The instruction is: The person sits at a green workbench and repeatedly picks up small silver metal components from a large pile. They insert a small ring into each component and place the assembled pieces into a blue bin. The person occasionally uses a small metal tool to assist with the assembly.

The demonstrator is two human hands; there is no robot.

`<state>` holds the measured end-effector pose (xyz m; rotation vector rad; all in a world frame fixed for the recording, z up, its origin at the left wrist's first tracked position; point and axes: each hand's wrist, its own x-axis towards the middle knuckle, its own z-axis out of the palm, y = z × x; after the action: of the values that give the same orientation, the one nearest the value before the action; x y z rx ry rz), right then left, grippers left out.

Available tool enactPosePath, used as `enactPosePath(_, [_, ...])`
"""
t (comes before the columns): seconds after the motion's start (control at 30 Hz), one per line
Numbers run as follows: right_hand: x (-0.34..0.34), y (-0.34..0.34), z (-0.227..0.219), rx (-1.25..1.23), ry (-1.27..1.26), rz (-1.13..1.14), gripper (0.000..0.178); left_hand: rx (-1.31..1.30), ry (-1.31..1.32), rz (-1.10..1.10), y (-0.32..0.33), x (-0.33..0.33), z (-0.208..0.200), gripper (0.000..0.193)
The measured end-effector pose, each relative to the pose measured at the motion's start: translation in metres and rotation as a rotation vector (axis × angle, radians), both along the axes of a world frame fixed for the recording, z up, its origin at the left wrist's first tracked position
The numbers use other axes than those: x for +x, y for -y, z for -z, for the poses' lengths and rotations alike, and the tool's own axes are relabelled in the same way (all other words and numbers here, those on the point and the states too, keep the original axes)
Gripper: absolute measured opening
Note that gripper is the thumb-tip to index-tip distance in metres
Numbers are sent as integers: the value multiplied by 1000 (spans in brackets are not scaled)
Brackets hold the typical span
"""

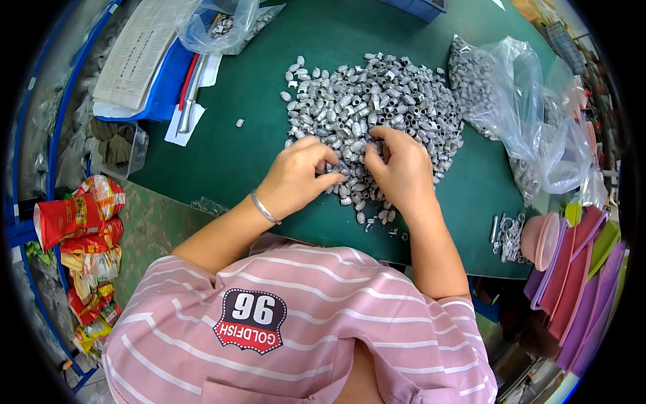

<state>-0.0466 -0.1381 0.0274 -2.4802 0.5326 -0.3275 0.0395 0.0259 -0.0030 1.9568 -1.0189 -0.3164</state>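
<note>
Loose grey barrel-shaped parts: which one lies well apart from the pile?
The single part left of the pile, alone on the green tabletop; the others lie in it or near its edge.

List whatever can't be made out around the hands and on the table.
Whether the left hand pinches a piece: head view, curled fingers hide it.
Whether the right hand does: head view, its own fingers hide it.
Lowest grey pieces: head view, buried under others.
Blue tray's inside: head view, covered by papers.
Blue bin's far side: head view, cut off by the top edge.
</note>
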Motion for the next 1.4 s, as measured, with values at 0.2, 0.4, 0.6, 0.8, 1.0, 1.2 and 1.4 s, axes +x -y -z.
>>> enactPosePath(0.2, [5, 1, -9, -17, -115, -69, 19, -81, -201, 25, -3, 0, -1, 14])
enactPosePath(0.4, [-8, 1, 1, 204, 156, -76, 17, -304, -655, 74, -4, -1, 0, 14])
enactPosePath(0.6, [-25, 6, 8, 1422, 240, -132, 14, -344, -396, 122, -2, -7, -13, 20])
enactPosePath(0.8, [-31, -5, 21, 1869, 260, -212, 9, -410, -235, 142, 2, -11, -21, 21])
enactPosePath(1.0, [-29, -18, 25, 1840, 217, -143, 14, -414, -384, 137, 9, -16, -5, 21])
enactPosePath(1.2, [-38, -29, 22, 1799, 208, -102, 19, -556, -899, 10, 13, -29, -7, 23])
enactPosePath(1.4, [-44, -31, 28, 1750, 232, -93, 17, -602, -1108, -19, 11, -35, -3, 17])
